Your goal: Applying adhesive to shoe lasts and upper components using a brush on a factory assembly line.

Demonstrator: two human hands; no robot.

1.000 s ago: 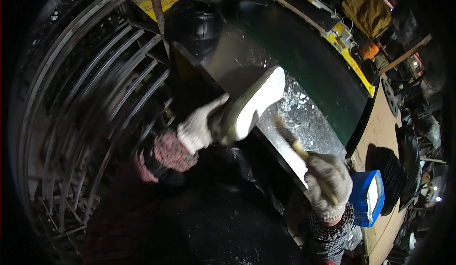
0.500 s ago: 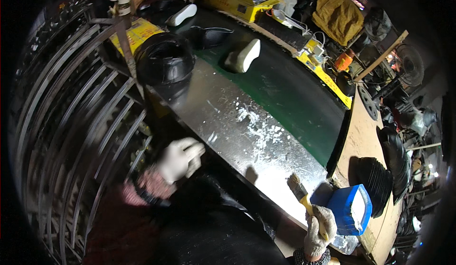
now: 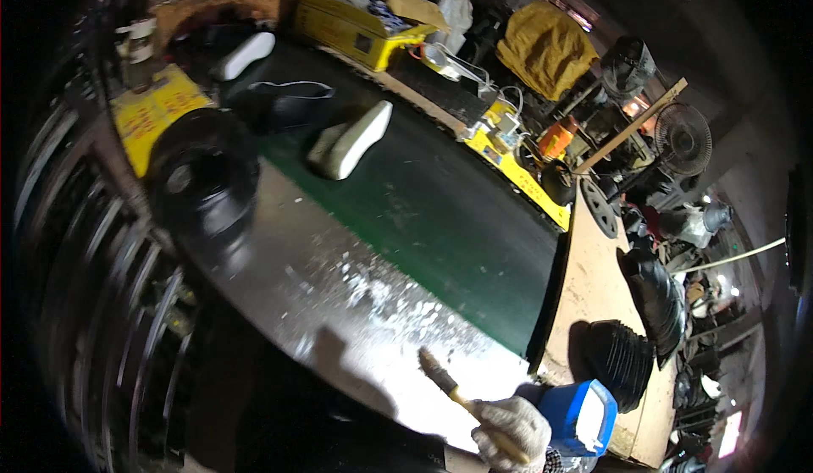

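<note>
The right hand [image 3: 512,433] is gripping a brush [image 3: 444,377]; a blue container [image 3: 563,409] is sitting by the table's [image 3: 415,219] near right corner, likely for reach. The left hand isn't showing; its fingers I cannot tell.

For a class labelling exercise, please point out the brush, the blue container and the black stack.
Brush [image 3: 441,375]: head view, on its bristles.
Blue container [image 3: 562,414]: head view, on its side wall.
Black stack [image 3: 622,366]: head view, near its middle.
</note>
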